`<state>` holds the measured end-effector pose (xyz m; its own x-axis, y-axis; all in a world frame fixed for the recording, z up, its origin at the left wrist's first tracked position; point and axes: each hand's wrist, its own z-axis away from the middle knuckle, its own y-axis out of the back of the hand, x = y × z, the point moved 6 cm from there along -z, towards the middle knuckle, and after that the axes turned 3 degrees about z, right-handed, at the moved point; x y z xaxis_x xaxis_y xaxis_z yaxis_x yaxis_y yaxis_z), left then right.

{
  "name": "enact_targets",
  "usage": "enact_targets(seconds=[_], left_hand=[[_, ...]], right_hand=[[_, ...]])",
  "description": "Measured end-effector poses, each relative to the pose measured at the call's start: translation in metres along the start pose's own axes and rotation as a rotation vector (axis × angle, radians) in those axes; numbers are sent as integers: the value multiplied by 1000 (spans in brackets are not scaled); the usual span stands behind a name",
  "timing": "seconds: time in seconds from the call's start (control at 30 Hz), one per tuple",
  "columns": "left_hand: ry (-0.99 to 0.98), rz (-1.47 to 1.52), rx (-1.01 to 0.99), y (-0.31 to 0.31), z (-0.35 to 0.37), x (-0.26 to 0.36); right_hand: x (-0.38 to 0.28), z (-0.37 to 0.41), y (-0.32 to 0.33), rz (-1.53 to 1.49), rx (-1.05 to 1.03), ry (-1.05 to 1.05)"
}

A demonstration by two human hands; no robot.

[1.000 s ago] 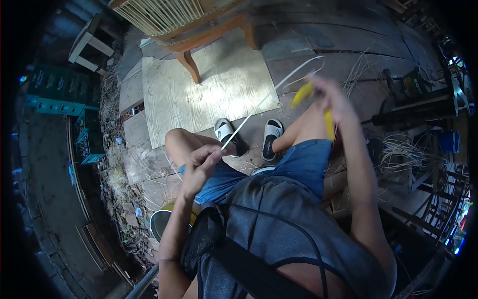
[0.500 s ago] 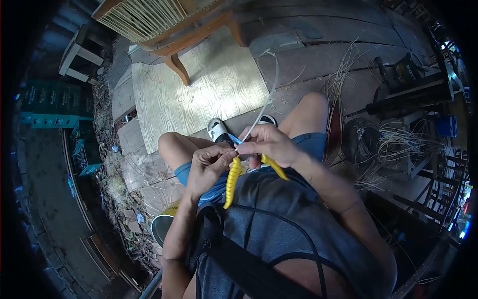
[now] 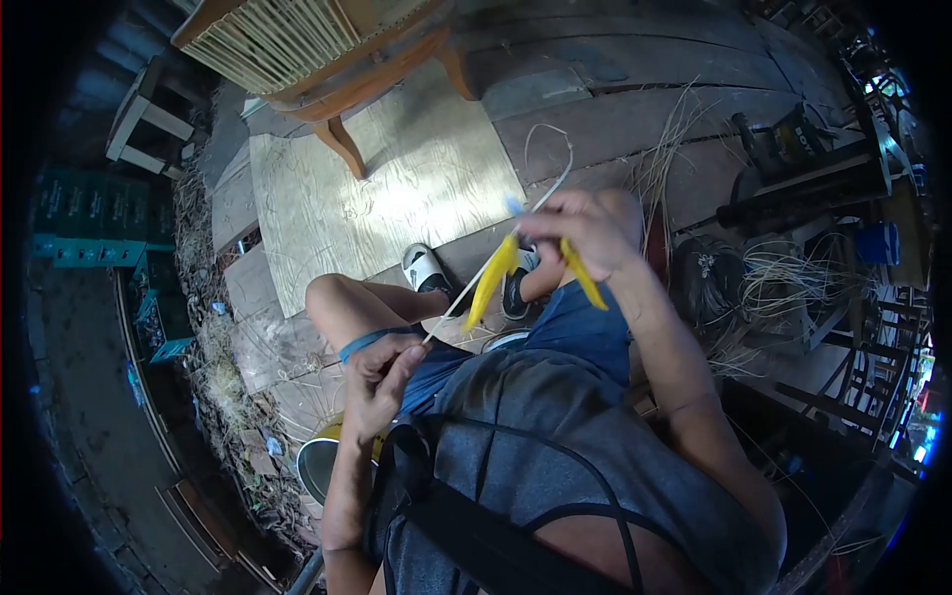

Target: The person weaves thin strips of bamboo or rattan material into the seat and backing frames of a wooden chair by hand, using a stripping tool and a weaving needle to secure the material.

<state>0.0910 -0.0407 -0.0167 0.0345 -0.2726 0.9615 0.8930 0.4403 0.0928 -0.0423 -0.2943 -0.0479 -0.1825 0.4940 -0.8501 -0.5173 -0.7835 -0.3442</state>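
Observation:
My left hand [image 3: 380,375] is closed in a pinch on one end of a pale, thin cane strand [image 3: 451,309], low over my lap. From there the strand slants up to my right hand [image 3: 585,236] and curls into a loop beyond it. In that right hand are pliers with two yellow handles [image 3: 488,288] spread apart and pointing back toward me. A blurred blue part shows near the fingertips; the jaws cannot be made out. The right fingers also touch or grip the strand; motion smears exactly how.
A wooden chair [image 3: 382,79] with woven cane slats stands ahead on a pale wood-patterned sheet [image 3: 297,218]. Loose cane bundles [image 3: 803,283] lie right, near a dark tubular object [image 3: 803,193]. A yellow-sided bucket [image 3: 315,466] is by my left elbow. Green crates [image 3: 99,213] stand far left.
My hands were together over my lap. Now the right hand with the pliers has moved up and right, the left down and left, with the strand stretched between them.

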Motion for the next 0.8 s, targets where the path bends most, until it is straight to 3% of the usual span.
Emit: enact_targets(seconds=[0.07, 0.1, 0.2, 0.3, 0.4, 0.43, 0.47, 0.53, 0.57, 0.67, 0.7, 0.73, 0.8], left_hand=[[71, -11, 28, 15, 10, -11], [-47, -20, 11, 14, 10, -7], [-65, -15, -6, 15, 10, -8], [106, -84, -43, 49, 13, -40], [231, -145, -34, 75, 6, -77], [192, -157, -19, 76, 0, -85], [194, -161, -3, 69, -3, -79], [215, 321, 29, 38, -18, -58], [238, 359, 0, 22, -26, -45], [273, 383, -80, -19, -46, -31], [215, 345, -111, -31, -50, -26], [155, 304, -139, -38, -53, -22], [98, 256, -181, -42, -52, -30]], right_hand=[[-24, 6, 28, -10, 96, 63], [-35, 7, 42, 25, 159, 99], [-78, 12, 98, 80, 345, 238], [-127, 18, 154, 318, 556, 409], [-152, 10, 212, -3, 636, 549], [-144, -3, 248, -14, 585, 481], [-125, -9, 234, 14, 575, 347], [-63, -6, 200, 17, 493, 68], [-33, -2, 151, 79, 380, 32], [45, 22, 0, -194, -201, -294], [47, 30, -39, -73, -193, -179], [51, 31, -65, -139, -211, -120], [63, 23, -72, -208, -211, -51]])
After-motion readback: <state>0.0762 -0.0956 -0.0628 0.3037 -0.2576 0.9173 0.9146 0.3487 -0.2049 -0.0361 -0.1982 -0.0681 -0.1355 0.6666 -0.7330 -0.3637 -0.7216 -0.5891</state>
